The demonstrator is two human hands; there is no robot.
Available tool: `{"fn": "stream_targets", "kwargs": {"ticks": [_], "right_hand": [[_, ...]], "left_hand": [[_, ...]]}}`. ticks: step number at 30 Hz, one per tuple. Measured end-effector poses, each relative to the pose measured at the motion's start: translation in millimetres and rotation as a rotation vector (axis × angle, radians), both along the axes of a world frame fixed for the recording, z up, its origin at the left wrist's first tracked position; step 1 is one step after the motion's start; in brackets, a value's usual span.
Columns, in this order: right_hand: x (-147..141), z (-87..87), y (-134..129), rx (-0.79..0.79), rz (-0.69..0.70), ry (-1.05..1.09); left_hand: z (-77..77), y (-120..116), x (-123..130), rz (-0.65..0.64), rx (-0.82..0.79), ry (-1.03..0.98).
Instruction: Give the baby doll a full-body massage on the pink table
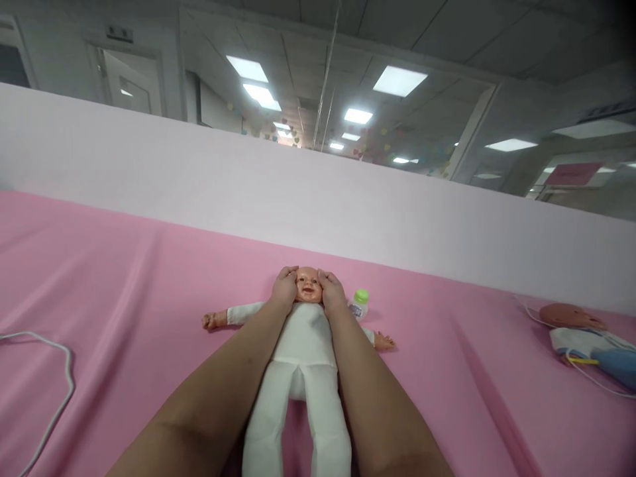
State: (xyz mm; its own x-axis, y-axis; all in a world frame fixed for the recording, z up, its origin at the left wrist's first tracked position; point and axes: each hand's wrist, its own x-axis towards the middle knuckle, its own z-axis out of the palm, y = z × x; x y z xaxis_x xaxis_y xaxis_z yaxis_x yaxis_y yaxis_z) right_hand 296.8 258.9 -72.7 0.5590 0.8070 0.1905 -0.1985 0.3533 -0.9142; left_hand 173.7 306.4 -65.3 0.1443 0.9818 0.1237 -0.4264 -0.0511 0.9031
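Fingers, left hand (285, 286): bent, laid against one side of a doll's head; fingertips near the upper edge of the head. Whether they gripped or merely rested could not be told.

Fingers, right hand (332, 290): likewise bent, against the opposite side of the head; firmness of hold, again, could not be told.

Doll (305, 334), one: head between the two hands, flanked by the fingers at the temples and cheeks, the painted face with its open-mouthed smile uncovered between them. It lay on its back, face up; white cloth body, hard flesh-toned head and hands. Trunk and legs ran back between the person's bare forearms, the legs parted, their lower ends out of view. Arms spread outward: one emerged beyond the left forearm, the other, partly hidden, beyond the right.

Bottle (359, 306), small, clear, with green cap and a label: upright just beside the right hand and wrist, partly hidden by the forearm.

Sheet (173, 278), pink, creased: spread beneath doll and bottle.

Cable (68, 371), white: in a loose curve at far left.

Second doll (571, 317), brownish head, white and blue below it, with a thin pale cord and a yellow strip: far right, well apart from the hands.

Partition (318, 195), white: behind the sheet; above it, glass (308, 126) with bright ceiling panels (400, 81).
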Motion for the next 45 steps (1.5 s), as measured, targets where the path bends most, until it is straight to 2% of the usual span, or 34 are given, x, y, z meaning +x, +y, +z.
{"fn": "stream_targets", "kwargs": {"ticks": [5, 11, 16, 28, 34, 41, 45], "right_hand": [[-6.4, 0.3, 0.5, 0.057, -0.025, -0.039], [-9.9, -3.0, 2.6, 0.104, 0.109, 0.028], [-11.0, -4.8, 3.8, 0.092, 0.086, 0.058], [-15.7, -0.1, 3.5, 0.127, 0.059, 0.077], [-14.2, -4.8, 10.0, 0.139, 0.066, 0.068], [-10.8, -9.2, 11.9, 0.120, 0.038, 0.040], [-8.8, -12.3, 13.7, 0.107, 0.016, 0.018]], "left_hand": [[2.8, 1.3, -6.2, -0.001, 0.017, -0.033], [6.0, -4.5, -14.7, -0.096, 0.007, -0.078], [5.0, -2.3, -15.8, -0.113, -0.051, -0.074], [-1.0, 7.8, -14.5, -0.113, -0.029, -0.066], [-5.0, 13.7, -14.5, -0.117, -0.014, -0.053], [-0.7, 8.4, -15.9, -0.116, -0.029, -0.050], [2.5, 5.2, -17.7, -0.095, -0.014, 0.040]]}}
